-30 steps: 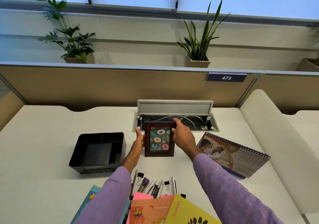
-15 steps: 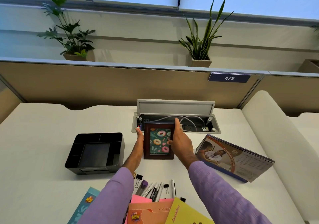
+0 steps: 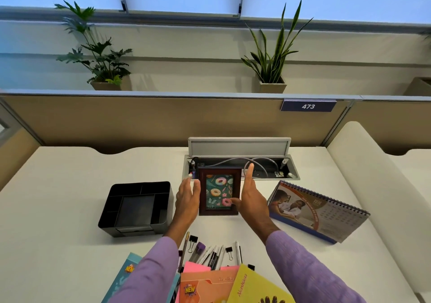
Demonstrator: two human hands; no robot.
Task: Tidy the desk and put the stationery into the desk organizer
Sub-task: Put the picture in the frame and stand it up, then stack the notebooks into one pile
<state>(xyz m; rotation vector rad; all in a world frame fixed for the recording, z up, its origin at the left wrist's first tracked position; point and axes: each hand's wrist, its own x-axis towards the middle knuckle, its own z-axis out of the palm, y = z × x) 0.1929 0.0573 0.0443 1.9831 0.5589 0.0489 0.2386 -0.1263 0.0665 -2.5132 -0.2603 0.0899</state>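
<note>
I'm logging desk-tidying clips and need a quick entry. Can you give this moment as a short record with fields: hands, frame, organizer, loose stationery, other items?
left hand: open, fingers straight, beside the picture frame's left edge
right hand: open, at the frame's right edge
picture frame: upright, between the hands
desk organizer: black, left of the frame, compartments look empty
pens and binder clips: loose at the near edge
desk calendar: standing at the right

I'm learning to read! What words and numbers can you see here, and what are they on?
"473": blue sign on the partition.
"ALL NEW": orange notebook.
"NEW": teal book, sticker partly hidden.
Orange notebook's cursive title: blurred, unreadable.
Yellow notebook: cursive title, blurred.
Desk calendar: print too small.
</note>
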